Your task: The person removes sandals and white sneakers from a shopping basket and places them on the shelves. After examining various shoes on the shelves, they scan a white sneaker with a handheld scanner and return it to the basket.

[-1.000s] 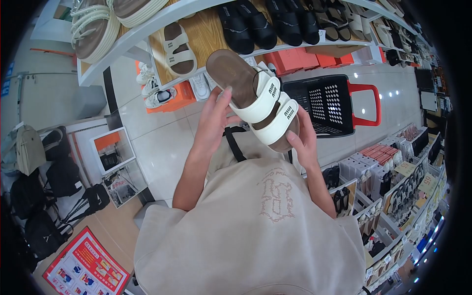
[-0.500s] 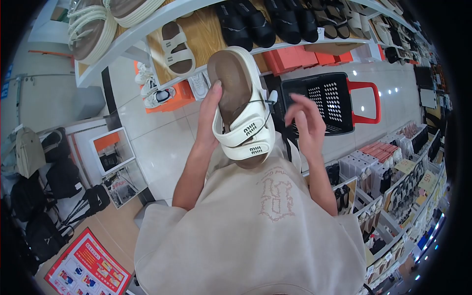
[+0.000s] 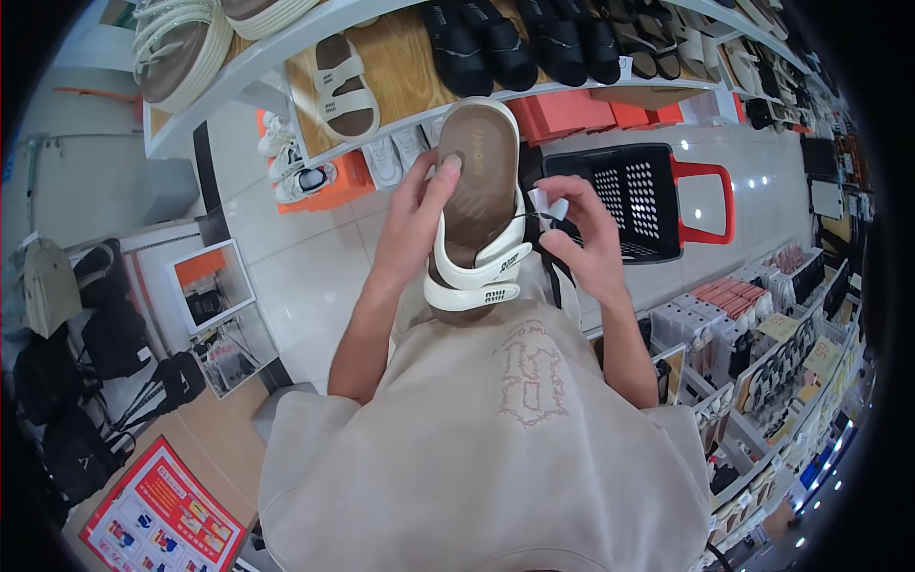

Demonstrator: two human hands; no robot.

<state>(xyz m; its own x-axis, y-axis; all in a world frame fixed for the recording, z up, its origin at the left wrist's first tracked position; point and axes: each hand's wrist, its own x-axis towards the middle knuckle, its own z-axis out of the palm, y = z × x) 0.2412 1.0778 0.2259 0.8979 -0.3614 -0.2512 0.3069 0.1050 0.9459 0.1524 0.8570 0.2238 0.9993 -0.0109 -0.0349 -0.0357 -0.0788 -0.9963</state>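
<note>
Ahead, a white-edged wooden shelf (image 3: 400,67) is seen, on which a row of black sandals (image 3: 496,48) and a single strapped shelf sandal (image 3: 345,88) are laid out. Beneath it, orange shoeboxes (image 3: 572,112) and white sneakers (image 3: 297,164) are stored near the tiled floor (image 3: 305,276). A black shopping basket (image 3: 629,195) with a red handle is set on the floor just behind the right hand, and part of it is hidden by that hand and by the held shoe. Dark backpacks (image 3: 114,338) are hung at the left, a red poster (image 3: 157,520) is seen low at the left, and a rack of small packaged goods (image 3: 753,343) is ranged along the right. The lower part of the view is filled by the person's beige shirt (image 3: 496,448).

A cream sandal (image 3: 477,191) with a brown footbed and two logo straps is held up between shelf and chest, heel toward the shelf and straps toward the body. It is gripped by the left hand (image 3: 415,214): the fingers (image 3: 448,172) are closed round its left edge, with one fingertip pressed on the heel of the footbed. The right hand (image 3: 583,238) is placed just beside the sandal's right edge, its fingers (image 3: 560,208) nearly shut in a pinch on a small white tag (image 3: 541,199), which is joined to the upper strap by a thin dark cord.
</note>
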